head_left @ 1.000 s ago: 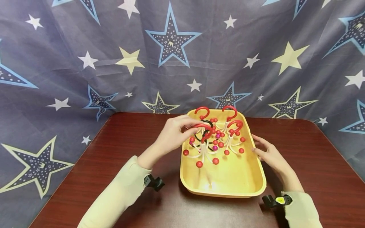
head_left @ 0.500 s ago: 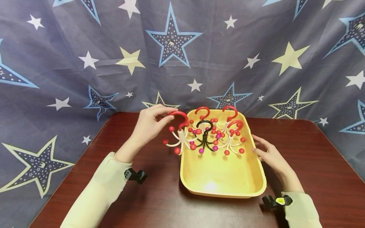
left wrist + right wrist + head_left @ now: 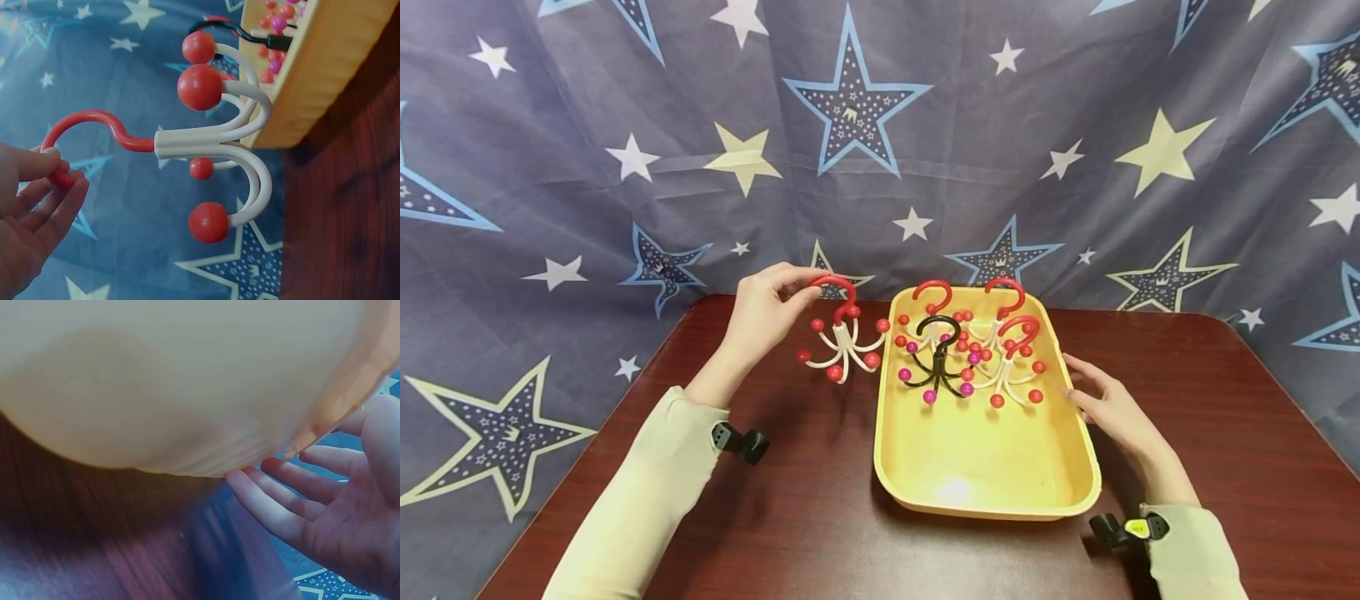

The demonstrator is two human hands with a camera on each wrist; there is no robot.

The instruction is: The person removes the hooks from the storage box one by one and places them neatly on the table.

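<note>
Thumb and fingers of my left hand (image 3: 769, 310) pinch the red curved top of a multi-prong hook hanger (image 3: 842, 342), which hangs upright in the air left of the tray. Its body and curved prongs are white, tipped with red balls; in the left wrist view the hanger (image 3: 187, 144) lies sideways across the picture. My right hand (image 3: 1108, 408) rests at the right side of the yellow tray (image 3: 985, 467). In the right wrist view its fingers (image 3: 275, 503) are fairly straight, with the tips against the tray's outer wall.
Inside the tray's far half stand a black hook hanger (image 3: 939, 367) with magenta balls and several red-and-white hook hangers (image 3: 1006, 367). The tray sits on a dark reddish-brown table (image 3: 805, 500). Behind it hangs a star-patterned curtain (image 3: 880, 200).
My left hand has lifted the red-and-white hook hanger out of the tray and carried it left over the rim, uncovering the black hanger. My right hand has stayed at the tray.
</note>
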